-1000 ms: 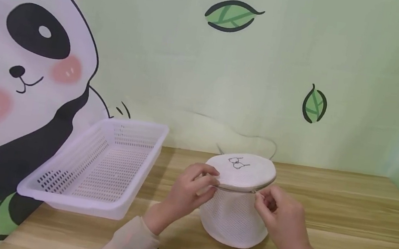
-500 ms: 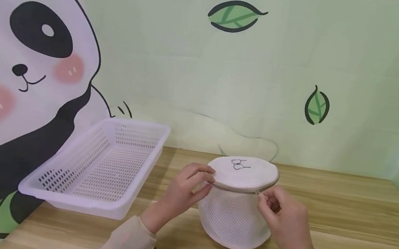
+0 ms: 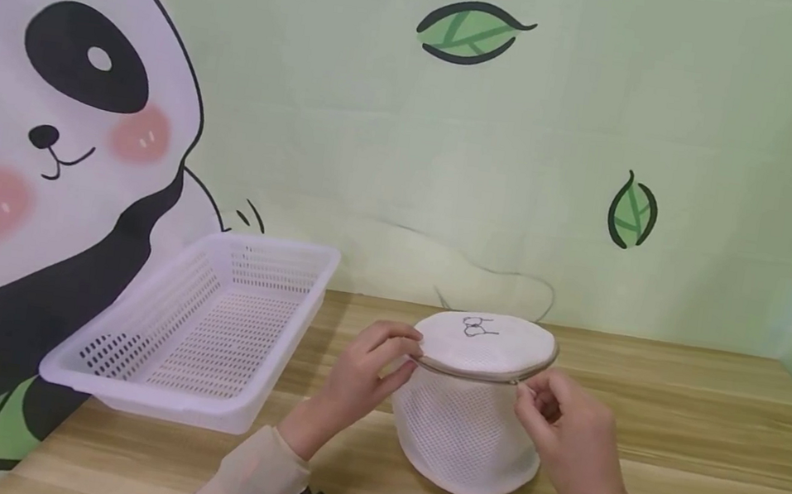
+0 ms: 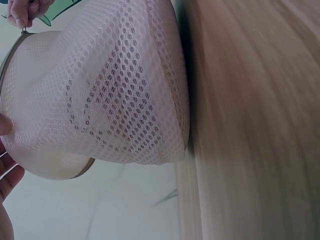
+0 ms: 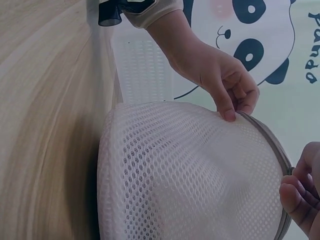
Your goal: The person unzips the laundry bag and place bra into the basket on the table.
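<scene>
White mesh bag [image 3: 464, 440] stands upright on wood-grain surface [image 3: 729, 458], btwn the 2 hands. Round lid [image 3: 502, 351] on top, w/ small dark line drawing; grey-brown zip [image 5: 275, 140] runs along lid edge. L hand [image 3: 367, 368] pinches bag at L side of lid edge, thumb below, fingers above. R hand [image 3: 577, 438] pinches zip pull [image 5: 291, 171] at front R of edge, fingers curled in. White plastic basket [image 3: 143, 397] w/ slotted sides sits L of bag, well apart from it. Light-green backdrop [image 3: 310, 102] w/ panda + leaves behind.
</scene>
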A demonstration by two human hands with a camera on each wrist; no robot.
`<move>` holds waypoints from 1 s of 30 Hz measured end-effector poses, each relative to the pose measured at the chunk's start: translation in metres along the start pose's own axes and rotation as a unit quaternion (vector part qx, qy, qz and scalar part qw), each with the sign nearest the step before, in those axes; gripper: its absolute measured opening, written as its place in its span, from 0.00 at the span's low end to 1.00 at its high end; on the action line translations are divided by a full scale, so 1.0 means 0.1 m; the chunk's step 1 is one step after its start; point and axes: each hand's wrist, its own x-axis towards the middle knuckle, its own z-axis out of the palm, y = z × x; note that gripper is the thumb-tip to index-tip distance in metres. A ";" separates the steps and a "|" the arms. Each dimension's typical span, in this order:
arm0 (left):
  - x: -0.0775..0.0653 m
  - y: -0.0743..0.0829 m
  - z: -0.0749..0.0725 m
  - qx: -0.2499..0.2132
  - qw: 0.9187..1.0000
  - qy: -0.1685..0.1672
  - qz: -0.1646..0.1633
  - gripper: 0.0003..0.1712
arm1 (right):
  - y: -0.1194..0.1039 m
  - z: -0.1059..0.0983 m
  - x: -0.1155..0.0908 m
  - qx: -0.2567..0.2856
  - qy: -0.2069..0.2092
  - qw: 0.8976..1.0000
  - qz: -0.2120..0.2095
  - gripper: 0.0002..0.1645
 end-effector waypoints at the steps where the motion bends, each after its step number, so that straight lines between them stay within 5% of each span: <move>1: 0.00 -0.01 0.00 -0.001 1.000 0.001 -0.001 0.12 | 0.00 0.00 0.00 -0.001 -0.001 1.000 0.000 0.12; 30: -0.11 -0.16 0.02 0.021 0.998 -0.009 -0.053 0.13 | 0.04 -0.01 0.02 -0.003 0.009 1.000 -0.005 0.11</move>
